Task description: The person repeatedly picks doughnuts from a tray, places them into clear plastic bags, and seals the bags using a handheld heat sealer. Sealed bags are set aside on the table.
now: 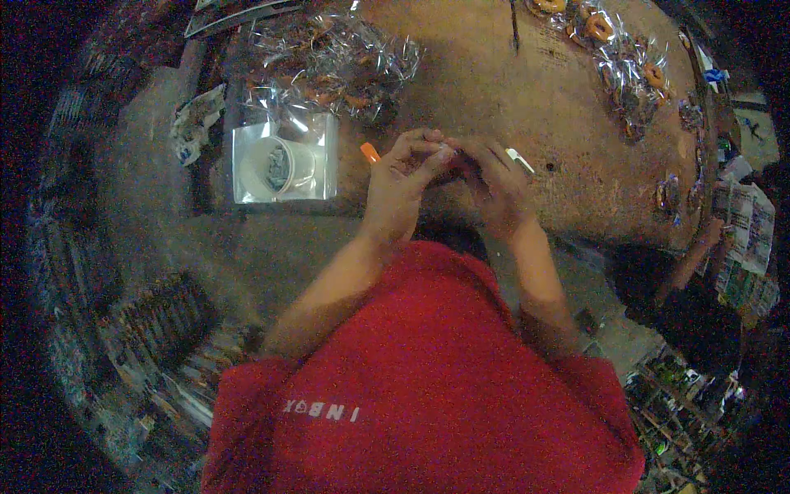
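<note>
My left hand (401,179) and my right hand (500,179) meet over the near edge of a wooden table (469,86), with fingers bent and tips close together. A small pale glint shows between the fingertips, but what they pinch, if anything, is too blurred and hidden to tell. Just left of my left hand lies an orange object (370,152), partly covered by it. A slim white object (519,160) lies beside my right hand's fingers. Farther left, a white cup (300,159) holding greyish pieces lies with a clear plastic bag (327,167).
Clear plastic packets (333,55) with brownish contents are heaped at the back left. More packets (629,74) with ring-shaped orange-brown pieces lie at the back right. Another person's forearm (688,262) reaches in at the right, near printed sheets (747,213).
</note>
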A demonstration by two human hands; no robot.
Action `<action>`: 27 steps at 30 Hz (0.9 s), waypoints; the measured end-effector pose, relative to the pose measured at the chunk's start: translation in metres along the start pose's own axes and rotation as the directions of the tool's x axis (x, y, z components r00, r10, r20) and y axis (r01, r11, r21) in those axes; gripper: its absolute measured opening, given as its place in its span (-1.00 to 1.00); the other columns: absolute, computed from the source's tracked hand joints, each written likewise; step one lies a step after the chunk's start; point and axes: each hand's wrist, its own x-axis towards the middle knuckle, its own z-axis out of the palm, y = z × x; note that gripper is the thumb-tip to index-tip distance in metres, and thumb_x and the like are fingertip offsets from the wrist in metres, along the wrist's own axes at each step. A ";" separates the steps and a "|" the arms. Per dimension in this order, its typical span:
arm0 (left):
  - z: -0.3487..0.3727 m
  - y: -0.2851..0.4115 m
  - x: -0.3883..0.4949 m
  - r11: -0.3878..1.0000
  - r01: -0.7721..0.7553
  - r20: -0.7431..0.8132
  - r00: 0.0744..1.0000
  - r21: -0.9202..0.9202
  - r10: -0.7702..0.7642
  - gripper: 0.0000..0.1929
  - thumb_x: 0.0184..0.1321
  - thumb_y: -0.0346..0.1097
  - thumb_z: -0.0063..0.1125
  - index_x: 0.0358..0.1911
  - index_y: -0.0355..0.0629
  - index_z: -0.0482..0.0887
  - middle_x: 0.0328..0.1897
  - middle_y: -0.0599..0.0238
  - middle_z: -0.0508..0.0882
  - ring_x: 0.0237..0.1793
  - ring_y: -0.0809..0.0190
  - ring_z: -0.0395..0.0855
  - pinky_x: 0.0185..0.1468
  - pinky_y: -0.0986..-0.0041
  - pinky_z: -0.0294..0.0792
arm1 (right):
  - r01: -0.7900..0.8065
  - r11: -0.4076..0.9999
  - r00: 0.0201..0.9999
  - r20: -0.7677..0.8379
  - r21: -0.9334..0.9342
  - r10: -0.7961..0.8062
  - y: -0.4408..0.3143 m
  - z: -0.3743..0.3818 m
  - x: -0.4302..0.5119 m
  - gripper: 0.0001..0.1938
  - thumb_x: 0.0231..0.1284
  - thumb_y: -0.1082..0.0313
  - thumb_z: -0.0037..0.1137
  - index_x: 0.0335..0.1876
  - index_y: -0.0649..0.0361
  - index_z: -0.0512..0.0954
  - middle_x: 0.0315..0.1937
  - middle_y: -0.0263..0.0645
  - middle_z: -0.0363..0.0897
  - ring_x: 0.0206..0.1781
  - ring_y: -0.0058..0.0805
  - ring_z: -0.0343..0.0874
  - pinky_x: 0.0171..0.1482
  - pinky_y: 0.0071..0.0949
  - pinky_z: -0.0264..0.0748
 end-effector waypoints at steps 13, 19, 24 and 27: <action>-0.085 -0.087 -0.013 0.991 0.110 -0.539 0.832 -0.073 -0.132 -0.32 0.12 -0.57 0.35 0.25 -0.12 0.20 -0.06 -0.05 0.70 -0.06 0.02 0.72 -0.07 0.17 0.65 | 0.038 0.999 0.945 0.326 0.002 -0.036 0.140 0.118 -0.007 -0.66 0.32 0.20 0.20 0.15 0.11 0.59 0.11 -0.06 0.56 0.16 -0.01 0.53 0.24 -0.18 0.47; -0.107 -0.114 -0.050 0.974 0.189 -0.618 0.753 -0.125 -0.225 -0.34 0.09 -0.55 0.40 0.20 -0.16 0.23 -0.01 -0.06 0.67 -0.06 -0.01 0.71 -0.07 0.10 0.62 | 0.374 0.928 0.870 0.349 -0.001 -0.350 0.173 0.145 -0.021 -0.56 0.15 0.34 0.17 0.20 0.11 0.56 0.16 -0.01 0.51 0.24 0.02 0.48 0.28 -0.17 0.45; -0.097 -0.124 -0.055 0.970 0.158 -0.567 0.789 -0.186 -0.237 -0.37 0.08 -0.57 0.39 0.16 -0.13 0.26 -0.05 -0.06 0.69 -0.04 -0.02 0.71 0.03 0.10 0.60 | 0.359 0.932 0.800 0.499 0.046 -0.333 0.188 0.145 -0.022 -0.57 0.23 0.39 0.05 0.24 0.16 0.50 0.23 -0.05 0.48 0.25 0.06 0.48 0.27 -0.12 0.47; -0.100 -0.124 -0.051 0.965 0.188 -0.521 0.814 -0.182 -0.257 -0.37 0.10 -0.57 0.37 0.17 -0.13 0.25 -0.05 -0.08 0.71 -0.05 -0.02 0.73 0.04 0.11 0.60 | 0.476 0.879 0.781 0.452 0.016 -0.431 0.195 0.146 -0.023 -0.60 0.21 0.40 0.07 0.19 0.21 0.51 0.20 -0.03 0.50 0.17 0.07 0.51 0.22 -0.13 0.50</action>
